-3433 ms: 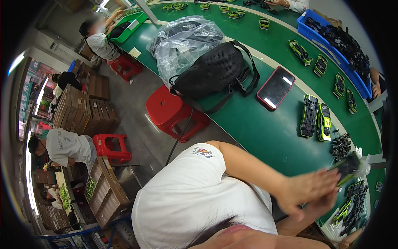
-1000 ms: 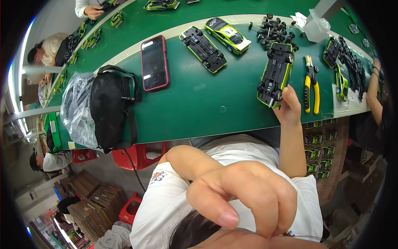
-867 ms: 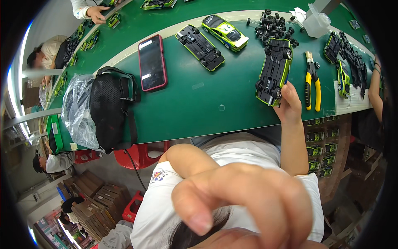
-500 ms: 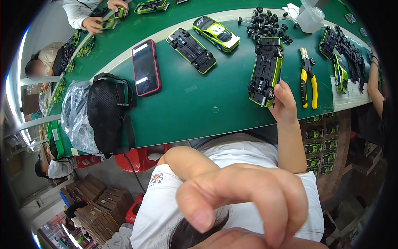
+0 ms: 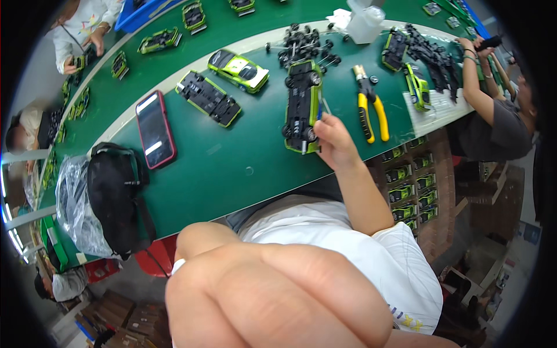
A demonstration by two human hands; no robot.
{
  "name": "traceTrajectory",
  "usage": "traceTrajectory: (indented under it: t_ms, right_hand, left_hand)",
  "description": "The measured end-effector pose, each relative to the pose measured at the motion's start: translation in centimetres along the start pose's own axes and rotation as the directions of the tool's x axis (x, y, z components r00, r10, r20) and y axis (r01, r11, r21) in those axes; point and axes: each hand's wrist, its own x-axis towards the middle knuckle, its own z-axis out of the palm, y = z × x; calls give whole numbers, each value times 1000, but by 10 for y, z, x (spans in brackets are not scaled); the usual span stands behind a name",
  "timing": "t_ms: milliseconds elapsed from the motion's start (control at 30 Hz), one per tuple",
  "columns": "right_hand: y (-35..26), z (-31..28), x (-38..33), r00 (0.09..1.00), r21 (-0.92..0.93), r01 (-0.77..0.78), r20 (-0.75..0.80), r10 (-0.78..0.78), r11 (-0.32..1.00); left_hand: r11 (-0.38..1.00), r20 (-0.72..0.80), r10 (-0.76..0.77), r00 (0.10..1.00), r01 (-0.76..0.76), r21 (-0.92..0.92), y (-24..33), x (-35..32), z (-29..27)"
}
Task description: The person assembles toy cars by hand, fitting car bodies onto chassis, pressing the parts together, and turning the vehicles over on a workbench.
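My right hand [image 5: 335, 142] is closed on the near end of a toy car [image 5: 303, 107], tilted up so its black underside and wheels show. Yellow-green body paint edges that underside, and a thin grey sliver shows beside the fingertips. Very close to the camera, my left hand [image 5: 278, 290] fills the bottom of the view; its fingers bend, but their tips are hidden. Just right of the held car lie yellow-and-black pliers [image 5: 371, 107] and a small loose wheel [image 5: 374, 79]. Left of it are an overturned toy car [image 5: 209, 97] and an upright one [image 5: 238, 70].
A phone [image 5: 155, 130] and a black bag [image 5: 116, 197] lie on the green table [image 5: 232, 180]. Wheel axles [image 5: 304, 46] are heaped behind the held car, near a translucent container [image 5: 365, 24]. Co-workers sit at both sides. Boxed cars [image 5: 406, 188] stand below the right edge.
The view has shifted, so the table things appear farther left. My left hand has come closer to the camera, its fingertips now hidden. My right hand still holds the toy car.
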Motion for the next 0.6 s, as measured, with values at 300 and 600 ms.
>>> traceTrajectory:
  t_ms: [300,600]
  right_hand:
    - [0,1,1,1000,-43,-26,-5,26,999]
    - [1,-1,3,999,-54,-33,-22,32,998]
  left_hand:
    - [999,489,-39,871,35,16,-1,22,-5]
    - [983,637,-77,767,166,-81,-26,31,3]
